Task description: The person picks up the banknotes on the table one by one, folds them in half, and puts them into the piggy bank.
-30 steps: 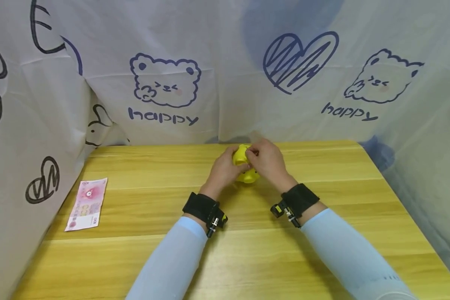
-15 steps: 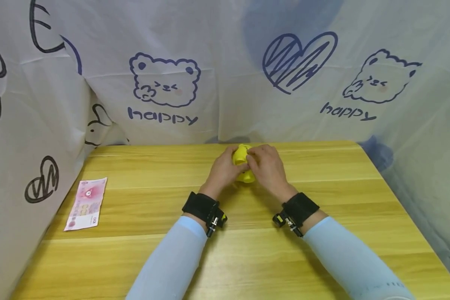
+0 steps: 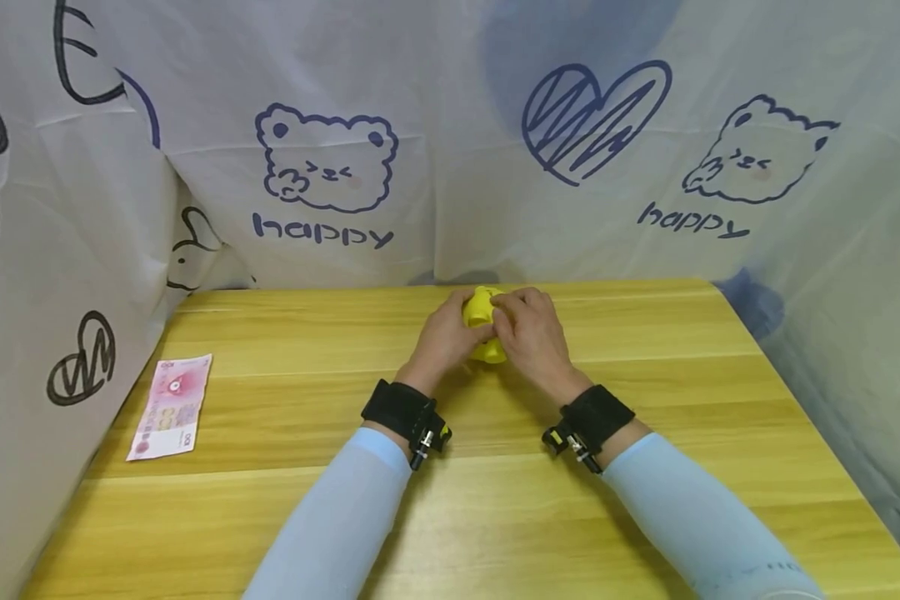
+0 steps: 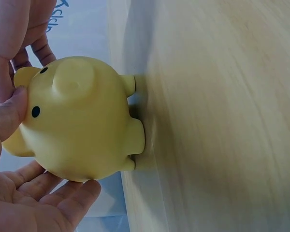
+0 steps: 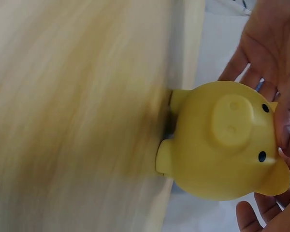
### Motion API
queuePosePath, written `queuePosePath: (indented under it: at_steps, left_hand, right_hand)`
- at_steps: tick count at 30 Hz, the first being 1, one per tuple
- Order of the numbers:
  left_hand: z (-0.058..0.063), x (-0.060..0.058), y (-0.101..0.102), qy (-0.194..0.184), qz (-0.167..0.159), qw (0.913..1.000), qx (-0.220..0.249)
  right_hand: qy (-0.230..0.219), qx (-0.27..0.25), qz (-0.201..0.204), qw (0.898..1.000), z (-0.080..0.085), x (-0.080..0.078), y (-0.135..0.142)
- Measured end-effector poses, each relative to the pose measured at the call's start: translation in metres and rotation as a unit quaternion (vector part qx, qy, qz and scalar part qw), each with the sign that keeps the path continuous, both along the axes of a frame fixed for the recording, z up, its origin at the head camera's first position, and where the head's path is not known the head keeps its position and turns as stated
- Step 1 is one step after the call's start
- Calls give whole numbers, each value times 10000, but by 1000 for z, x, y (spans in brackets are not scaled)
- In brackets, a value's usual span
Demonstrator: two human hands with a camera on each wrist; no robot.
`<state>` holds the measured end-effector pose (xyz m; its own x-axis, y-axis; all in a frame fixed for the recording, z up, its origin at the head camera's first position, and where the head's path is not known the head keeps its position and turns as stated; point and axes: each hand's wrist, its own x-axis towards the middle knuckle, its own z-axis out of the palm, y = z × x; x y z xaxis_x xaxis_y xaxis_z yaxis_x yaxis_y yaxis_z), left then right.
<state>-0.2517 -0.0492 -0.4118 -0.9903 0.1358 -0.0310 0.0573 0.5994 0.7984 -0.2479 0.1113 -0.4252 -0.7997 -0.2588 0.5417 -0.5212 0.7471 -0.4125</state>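
Note:
A yellow piggy bank (image 3: 479, 310) stands on its feet near the table's far edge, its snout and black eyes facing me in both wrist views. My left hand (image 3: 447, 340) holds it from the left, thumb on top of the head and fingers along the side, as the left wrist view shows the bank's body (image 4: 82, 121) close up. Over the top right of the bank, my right hand (image 3: 534, 340) is bent, with thumb and fingertips at the head beside an ear (image 5: 273, 179). Whether those fingertips pinch something small I cannot tell.
A pink banknote (image 3: 170, 408) lies flat at the left of the wooden table (image 3: 495, 517). White cloth (image 3: 465, 200) printed with bears and hearts hangs behind the table and along both sides. Each wrist wears a black strap with a small camera.
My right hand has come down slightly onto the top of the piggy bank, its raised fingers lowering. The left hand keeps its hold, and the banknote lies where it was.

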Motion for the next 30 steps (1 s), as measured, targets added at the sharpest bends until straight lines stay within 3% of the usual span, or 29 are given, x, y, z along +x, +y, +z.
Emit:
queuePosePath:
  at_steps: [8, 12, 17, 21, 30]
  left_hand:
    - [2, 2, 0, 78, -30, 10000, -30]
    - [9, 13, -14, 164, -140, 9998, 59]
    - [15, 42, -56, -295, -50, 9993, -233]
    - [17, 60, -96, -540, 83, 9973, -491]
    - [19, 85, -174, -1013, 568, 9858, -1214]
  right_hand:
    - [-818, -785, -192, 9934, 6, 6, 5]
    - [-924, -1303, -355, 9865, 5, 15, 11]
    - [-1118, -1854, -514, 9749, -1, 29, 27]
    - [-1260, -1922, -624, 9712, -6, 38, 40]
    - [-1901, -1919, -923, 9584, -20, 45, 49]
